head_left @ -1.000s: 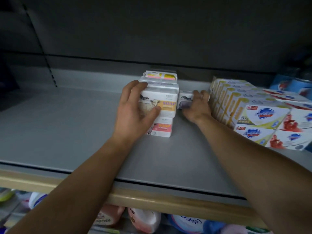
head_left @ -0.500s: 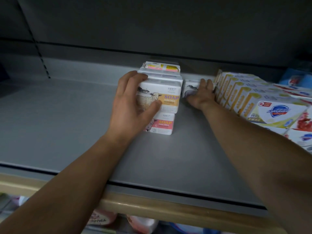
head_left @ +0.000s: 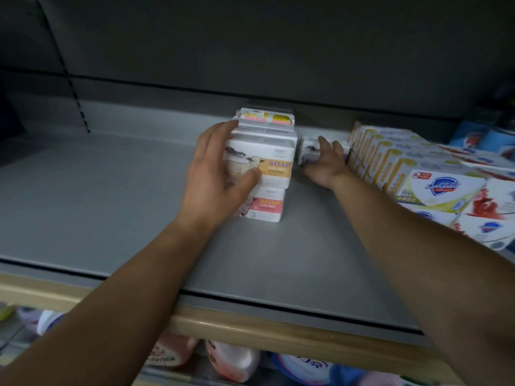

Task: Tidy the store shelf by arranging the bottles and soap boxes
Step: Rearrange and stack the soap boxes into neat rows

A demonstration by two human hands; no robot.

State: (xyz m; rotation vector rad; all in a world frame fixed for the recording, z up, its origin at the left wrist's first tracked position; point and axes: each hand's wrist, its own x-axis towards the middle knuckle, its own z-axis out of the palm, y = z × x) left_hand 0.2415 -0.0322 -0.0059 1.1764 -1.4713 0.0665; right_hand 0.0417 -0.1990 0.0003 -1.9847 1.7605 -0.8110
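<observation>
A stack of white goat-milk soap boxes stands mid-shelf: an orange-label box [head_left: 274, 165] on top of a pink-label box [head_left: 264, 204], with more stacked behind [head_left: 266, 118]. My left hand [head_left: 216, 174] grips the orange-label box, thumb across its front and fingers along its left side. To the right, my right hand [head_left: 326, 162] holds a small white soap box [head_left: 308, 150] deep on the shelf, wedged between the stack and a row of yellow-trimmed boxes [head_left: 376, 157].
Grey shelf [head_left: 111, 204] with a wooden front edge [head_left: 250, 327]. Blue-logo and red-print soap boxes [head_left: 446, 190] fill the right side. Blue packs [head_left: 479, 137] sit at the far right back. Bottles [head_left: 234, 360] show on the shelf below.
My right hand has pushed the small box further back, beside the yellow-trimmed row. My left hand keeps its hold on the stack. The camera has shifted slightly.
</observation>
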